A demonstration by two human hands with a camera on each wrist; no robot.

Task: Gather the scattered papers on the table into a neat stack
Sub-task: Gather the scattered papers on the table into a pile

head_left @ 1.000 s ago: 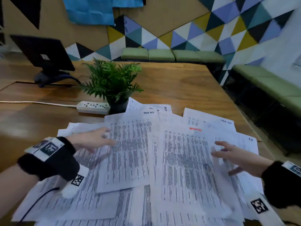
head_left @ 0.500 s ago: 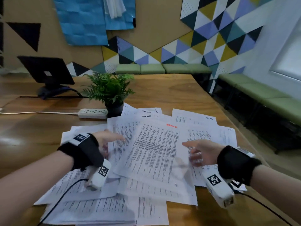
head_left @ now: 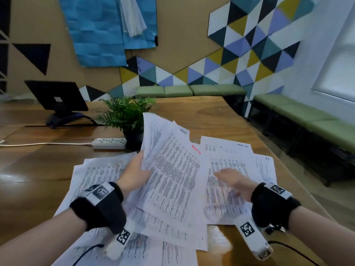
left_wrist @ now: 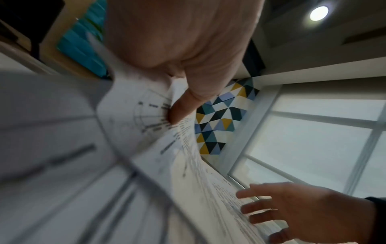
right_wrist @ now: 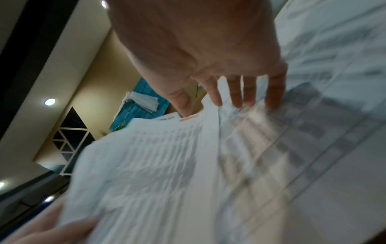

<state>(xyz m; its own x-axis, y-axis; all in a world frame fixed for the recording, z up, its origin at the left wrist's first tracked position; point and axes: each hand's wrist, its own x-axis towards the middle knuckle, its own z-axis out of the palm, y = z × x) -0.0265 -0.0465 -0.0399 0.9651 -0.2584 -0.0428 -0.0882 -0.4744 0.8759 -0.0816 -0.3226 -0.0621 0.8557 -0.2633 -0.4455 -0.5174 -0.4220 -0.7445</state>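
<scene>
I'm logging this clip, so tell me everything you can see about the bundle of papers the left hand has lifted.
The lifted papers are several white sheets of dense black print, one with a red mark near its top. They fan out unevenly, far edge raised and tilted before the potted plant, near edge on the spread sheets. The left hand pinches their left edge; the right hand lies beside them on flat sheets.

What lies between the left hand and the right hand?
In the head view, raised white printed sheets, gripped by the left hand, fill the stretch up to the open right hand.

A wooden table [head_left: 201,116] meets green benches [head_left: 299,116] under a triangle-patterned wall [head_left: 249,45]; window [head_left: 338,70] at right, ceiling light [left_wrist: 318,13] on
</scene>
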